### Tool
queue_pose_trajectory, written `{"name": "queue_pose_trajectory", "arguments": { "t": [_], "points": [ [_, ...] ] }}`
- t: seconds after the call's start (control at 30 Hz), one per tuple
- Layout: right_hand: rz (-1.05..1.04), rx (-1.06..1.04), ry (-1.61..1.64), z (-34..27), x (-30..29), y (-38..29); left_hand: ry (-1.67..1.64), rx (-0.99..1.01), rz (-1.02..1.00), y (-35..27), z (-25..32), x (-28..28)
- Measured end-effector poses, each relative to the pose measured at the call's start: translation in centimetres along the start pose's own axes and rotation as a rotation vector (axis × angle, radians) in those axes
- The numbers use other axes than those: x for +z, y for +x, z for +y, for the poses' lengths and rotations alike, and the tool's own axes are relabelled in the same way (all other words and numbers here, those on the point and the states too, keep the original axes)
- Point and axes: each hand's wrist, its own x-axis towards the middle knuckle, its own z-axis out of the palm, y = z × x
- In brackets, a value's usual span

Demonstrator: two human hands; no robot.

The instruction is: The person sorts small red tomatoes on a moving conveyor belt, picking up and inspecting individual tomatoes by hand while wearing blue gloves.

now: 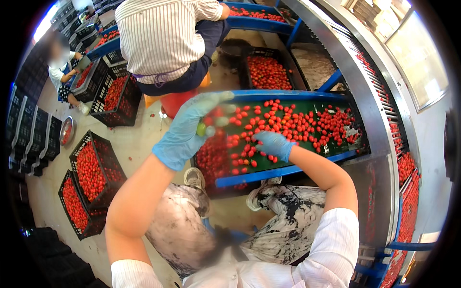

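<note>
My left hand point(192, 126), in a blue glove, is raised above the near end of the sorting chute. A green cherry tomato point(201, 129) is held in its curled palm; blurred red ones show beside the fingers, and I cannot tell whether they are held. My right hand point(274, 144), also gloved in blue, reaches down among red cherry tomatoes point(277, 124) spread over the green chute surface point(261, 166). Its fingertips touch the fruit, partly hidden, so a grip cannot be made out. Below the chute's end lies a heap of red tomatoes point(212, 158).
Blue rails point(288, 172) edge the chute, between my knees and a seated person point(162, 43) in a striped shirt. A steel conveyor point(378, 136) runs along the right. Black crates point(117, 180) of tomatoes stand on the left floor, near a metal bowl point(73, 131). Another person point(59, 72) sits farther back.
</note>
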Motion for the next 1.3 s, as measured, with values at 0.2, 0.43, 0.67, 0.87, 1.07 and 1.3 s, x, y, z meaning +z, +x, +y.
{"name": "queue_pose_trajectory", "arguments": {
  "t": [0.2,0.43,0.67,0.87,1.07,1.3],
  "points": [
    [-0.133,0.287,-0.373,2.1,1.1,-3.1,0.001,-0.012,0.031,-0.1,0.3,0.1],
    [0.035,0.114,-0.367,-0.9,6.6,-1.5,0.06,-0.023,0.002,0.6,-0.3,0.8],
    [0.214,-0.193,-0.185,-1.0,2.5,1.8,0.042,-0.03,0.029,0.5,-0.1,1.6],
    [0.617,0.366,-0.305,8.4,1.2,4.5,0.022,-0.013,0.023,0.4,0.0,0.8],
    [0.675,0.172,-0.059,12.4,-0.3,5.6,0.024,-0.004,0.029,0.0,0.2,0.9],
    [0.322,0.041,-0.206,8.9,2.4,5.8,0.033,-0.003,0.028,-0.2,0.2,0.9]
  ]
}}
